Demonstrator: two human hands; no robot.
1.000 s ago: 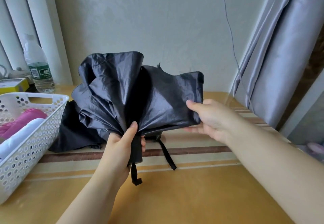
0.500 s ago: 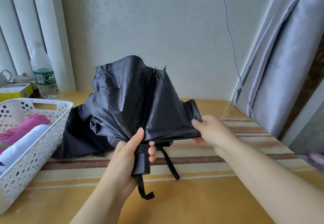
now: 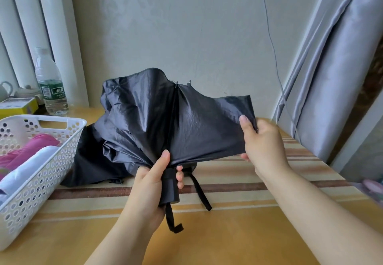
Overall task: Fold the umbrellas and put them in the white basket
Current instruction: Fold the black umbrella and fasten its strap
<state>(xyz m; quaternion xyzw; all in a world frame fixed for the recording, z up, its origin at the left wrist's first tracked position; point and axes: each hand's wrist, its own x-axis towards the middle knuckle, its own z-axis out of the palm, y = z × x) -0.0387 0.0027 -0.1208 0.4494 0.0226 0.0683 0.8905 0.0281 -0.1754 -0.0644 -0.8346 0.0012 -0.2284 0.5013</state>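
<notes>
1. The black umbrella (image 3: 165, 123) is held up over the table (image 3: 228, 233), collapsed but with its cloth loose and bunched; some of it trails down onto the tabletop beside the white basket (image 3: 41, 161).
2. The left hand (image 3: 153, 184) is wrapped tight round the handle (image 3: 171, 186), thumb up against the gathered cloth; the wrist loop (image 3: 173, 219) hangs free below it.
3. The right hand (image 3: 261, 142) pinches the edge of one panel between thumb and fingers and draws it out flat.
4. The cloth looks thin, light and slippery, so I'd guess it will slide out of a loose pinch; better to take it at the hem, near a rib tip.
5. The ribs (image 3: 176, 107) look stiff but thin, and likely bend if forced; the handle seems the only firm hold.
6. The closing strap (image 3: 201, 190) dangles to the right of the handle, within easy reach for wrapping.
7. The basket already holds a pink umbrella (image 3: 31, 150) and a white umbrella (image 3: 31, 167), with room left, I'd say.
</notes>
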